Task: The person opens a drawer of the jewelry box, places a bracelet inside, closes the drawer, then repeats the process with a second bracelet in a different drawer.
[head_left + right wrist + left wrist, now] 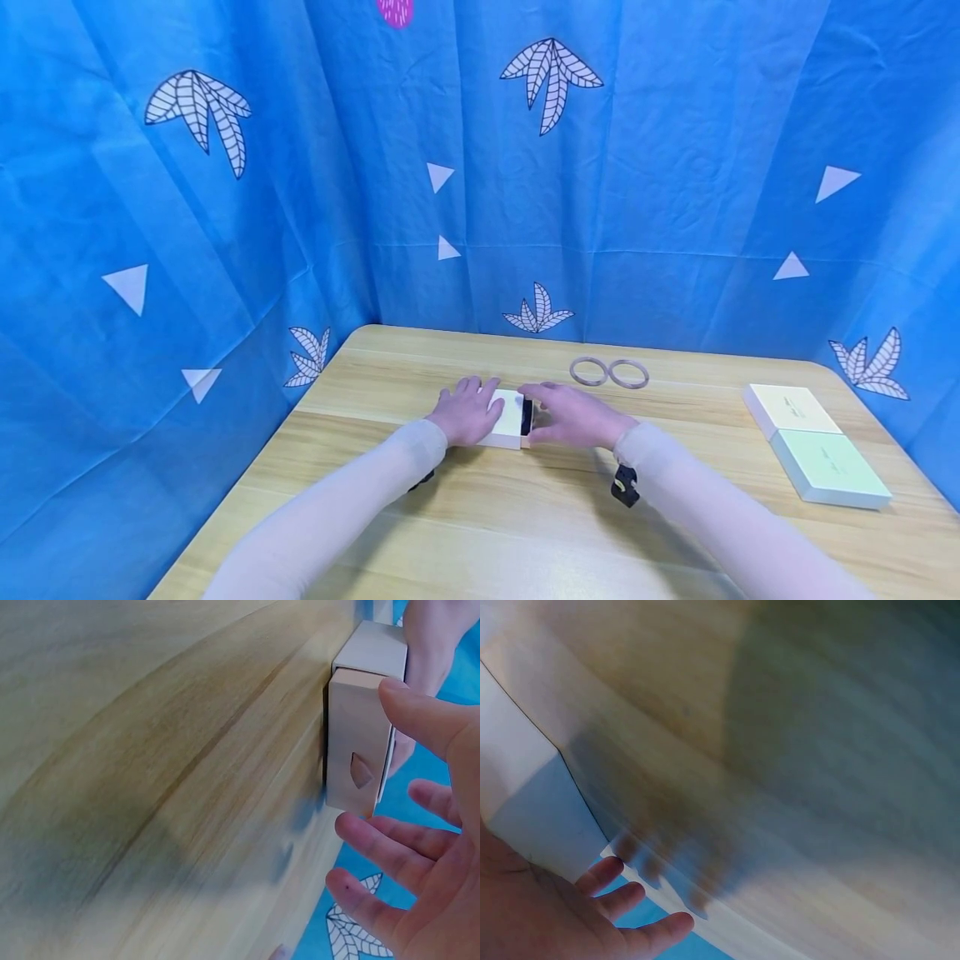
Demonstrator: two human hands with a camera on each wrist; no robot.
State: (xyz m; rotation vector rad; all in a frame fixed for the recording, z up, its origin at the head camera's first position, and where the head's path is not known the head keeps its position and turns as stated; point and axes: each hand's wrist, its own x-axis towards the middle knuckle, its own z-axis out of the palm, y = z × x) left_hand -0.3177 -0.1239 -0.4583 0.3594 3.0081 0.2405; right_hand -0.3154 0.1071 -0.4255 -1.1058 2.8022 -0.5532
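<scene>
1. The blue curtain (675,208) hangs beyond the far edge and along the left, probably as a plain screen for the work.
2. The wooden tabletop (495,525) carries everything, its grain running crosswise.
3. At the right, a pale yellow box (797,410) and, nearer, a green box (831,463) lie flat, edges meeting; they seem parked there to give the arms room.
4. The left hand (467,412) lies over the white box, fingers extended and apart rather than wrapped round it, presumably to steady it.
5. The right hand (576,417) spans the box's right end, thumb apart from the fingers. The thumb meets the drawer's near corner, a finger sits by its far edge (whether that amounts to a clamp, I cannot tell).
6. The white box (510,408) lies mid-tabletop between the hands, within easy reach of both.
7. Its drawer (356,735) protrudes slightly rightward, showing a dark strip; a notch (361,772) in the end likely serves as a finger pull.
8. Beyond the right hand, a left ring (588,384) and right ring (630,387) lie flat, side by side, apparently kept out of the way.
</scene>
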